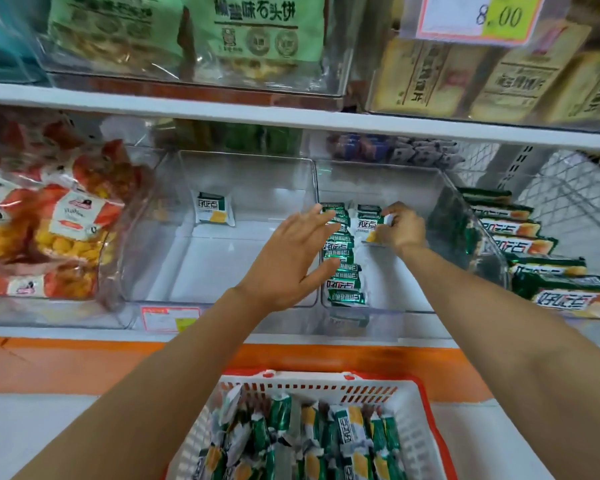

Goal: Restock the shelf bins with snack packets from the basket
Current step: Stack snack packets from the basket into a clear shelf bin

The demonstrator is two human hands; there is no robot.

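Note:
A clear bin (465,216) on the middle shelf holds a row of green-and-white snack packets (345,271) standing on edge along its left side. My left hand (288,261) lies with straight, spread fingers against that row. At the back of the bin my right hand (404,226) pinches one snack packet (369,225) that lies flat. The neighbouring clear bin (153,244) on the left holds a single packet (214,208) at its back. Below, a white basket with a red rim (312,382) is filled with several more of the same packets (347,434).
Orange snack bags (52,223) fill the bin at the far left. Larger green boxes (534,251) are stacked to the right of the clear bin. The shelf above carries green bags (257,32) and a price tag (478,15). A price label (169,318) sits on the shelf edge.

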